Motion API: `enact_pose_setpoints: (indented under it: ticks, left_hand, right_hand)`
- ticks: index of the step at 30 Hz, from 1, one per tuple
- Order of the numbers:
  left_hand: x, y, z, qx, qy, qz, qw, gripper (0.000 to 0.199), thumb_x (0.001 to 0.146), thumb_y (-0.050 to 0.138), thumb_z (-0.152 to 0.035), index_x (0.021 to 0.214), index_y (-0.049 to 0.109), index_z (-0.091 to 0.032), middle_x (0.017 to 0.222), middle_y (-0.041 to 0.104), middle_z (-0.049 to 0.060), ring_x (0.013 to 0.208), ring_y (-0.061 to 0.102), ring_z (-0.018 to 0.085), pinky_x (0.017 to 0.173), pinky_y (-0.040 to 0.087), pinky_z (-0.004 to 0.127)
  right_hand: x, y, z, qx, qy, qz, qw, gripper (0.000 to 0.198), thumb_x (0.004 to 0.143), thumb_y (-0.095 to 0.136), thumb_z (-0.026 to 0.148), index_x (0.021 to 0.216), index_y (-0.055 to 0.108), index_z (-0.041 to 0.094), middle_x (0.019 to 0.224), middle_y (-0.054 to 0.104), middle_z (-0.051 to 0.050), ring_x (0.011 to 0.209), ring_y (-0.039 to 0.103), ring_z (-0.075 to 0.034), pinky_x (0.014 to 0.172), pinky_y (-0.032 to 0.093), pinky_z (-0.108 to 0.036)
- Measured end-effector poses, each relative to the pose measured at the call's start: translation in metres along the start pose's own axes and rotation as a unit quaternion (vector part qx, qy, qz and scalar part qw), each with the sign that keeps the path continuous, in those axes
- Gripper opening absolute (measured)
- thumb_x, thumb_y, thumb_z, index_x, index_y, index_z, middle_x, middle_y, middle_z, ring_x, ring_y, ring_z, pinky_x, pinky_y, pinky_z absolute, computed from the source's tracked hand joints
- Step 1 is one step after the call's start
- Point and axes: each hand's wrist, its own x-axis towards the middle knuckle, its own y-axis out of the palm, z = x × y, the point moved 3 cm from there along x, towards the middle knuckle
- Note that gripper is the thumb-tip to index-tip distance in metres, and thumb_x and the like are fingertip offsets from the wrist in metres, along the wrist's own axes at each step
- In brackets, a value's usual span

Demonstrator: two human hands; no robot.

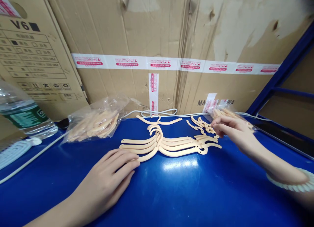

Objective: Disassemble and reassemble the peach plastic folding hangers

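Note:
Several beige plastic hangers point(142, 150) lie in a row on the blue table, their hooks overlapping in the middle. My left hand point(111, 174) is closed over the left end of the nearest hanger, and its fingers hide that tip. Small curved pieces point(206, 148) sit at the right ends of the hangers. My right hand point(232, 130) is above a pile of loose curved plastic pieces point(202, 124), thumb and fingers pinched together. Whatever is between those fingertips cannot be made out. Another hanger point(169, 121) lies apart, behind the row.
A clear bag of beige parts point(98, 124) lies at the left, and a second bag point(222, 112) is behind my right hand. A water bottle point(26, 114) and hairbrush point(17, 151) are at far left. White cable point(169, 113), cardboard point(122, 86) and a dark flat device point(284, 135) border the table.

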Motion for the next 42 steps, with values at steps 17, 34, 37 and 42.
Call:
enact_pose_setpoints:
  ticks: [17, 34, 37, 42]
  left_hand:
    - [0.004, -0.005, -0.009, -0.016, 0.014, -0.019, 1.000, 0.024, 0.091, 0.049, -0.004, 0.106, 0.063, -0.016, 0.104, 0.069, 0.007, 0.100, 0.062, 0.021, 0.092, 0.047, 0.040]
    - [0.003, -0.022, -0.014, -0.020, 0.005, -0.093, 0.995, 0.036, 0.089, 0.048, -0.001, 0.121, 0.057, -0.016, 0.112, 0.067, 0.009, 0.105, 0.062, 0.020, 0.097, 0.046, 0.040]
    - [0.004, -0.028, -0.016, -0.003, -0.010, -0.129, 0.992, 0.039, 0.089, 0.049, -0.001, 0.124, 0.052, -0.016, 0.117, 0.065, 0.011, 0.114, 0.058, 0.022, 0.100, 0.044, 0.042]
    - [0.009, -0.029, -0.019, 0.085, -0.039, -0.114, 0.989, 0.047, 0.089, 0.050, -0.004, 0.134, 0.043, -0.013, 0.144, 0.045, 0.019, 0.140, 0.033, 0.032, 0.110, 0.031, 0.057]
  right_hand:
    - [0.073, 0.072, 0.024, -0.316, -0.246, 0.198, 0.895, 0.025, 0.083, 0.055, 0.009, 0.105, 0.067, 0.016, 0.107, 0.069, -0.011, 0.102, 0.063, -0.025, 0.092, 0.046, -0.036]
    - [0.074, 0.039, 0.076, -0.207, -0.146, 0.330, 0.909, 0.012, 0.086, 0.054, 0.030, 0.081, 0.052, 0.019, 0.074, 0.071, -0.003, 0.059, 0.066, -0.015, 0.050, 0.047, -0.024]
    - [0.046, 0.015, 0.085, -0.195, -0.152, 0.308, 0.919, 0.018, 0.087, 0.055, 0.037, 0.081, 0.053, 0.020, 0.070, 0.068, -0.002, 0.060, 0.064, -0.017, 0.050, 0.046, -0.025]
    - [-0.012, 0.004, 0.076, -0.230, -0.215, 0.191, 0.930, 0.019, 0.089, 0.058, 0.039, 0.079, 0.058, 0.023, 0.065, 0.062, -0.001, 0.056, 0.056, -0.016, 0.049, 0.041, -0.027]
